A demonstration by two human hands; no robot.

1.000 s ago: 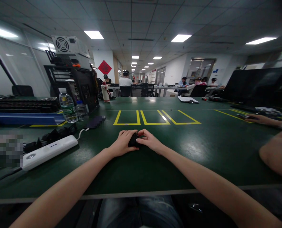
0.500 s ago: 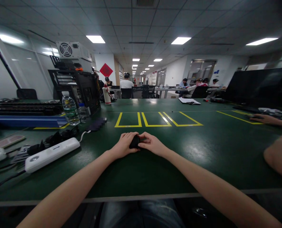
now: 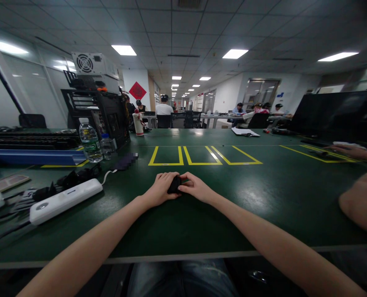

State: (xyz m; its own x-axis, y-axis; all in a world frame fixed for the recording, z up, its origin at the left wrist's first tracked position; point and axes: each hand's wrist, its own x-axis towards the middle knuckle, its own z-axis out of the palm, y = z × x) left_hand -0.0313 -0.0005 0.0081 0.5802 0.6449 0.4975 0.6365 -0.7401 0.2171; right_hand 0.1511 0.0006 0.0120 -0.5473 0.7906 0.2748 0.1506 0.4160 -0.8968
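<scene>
My left hand point(image 3: 159, 189) and my right hand point(image 3: 196, 188) meet at the middle of the green table point(image 3: 264, 194). Between them sits a small black object point(image 3: 174, 185), gripped from both sides by my fingers. Most of it is hidden by the hands, so I cannot tell what it is. Both forearms rest low over the table's near edge.
A white power strip point(image 3: 64, 201) with black plugs lies at the left. Water bottles point(image 3: 90, 142) and a black computer case point(image 3: 107, 115) stand behind it. Yellow tape boxes point(image 3: 202, 156) mark the table ahead. Another person's arm point(image 3: 361, 202) rests at the right. People sit at far tables.
My hands stay closed around the black object in the same spot. The camera has tilted slightly, and the other person's far hand at the right has shifted a little.
</scene>
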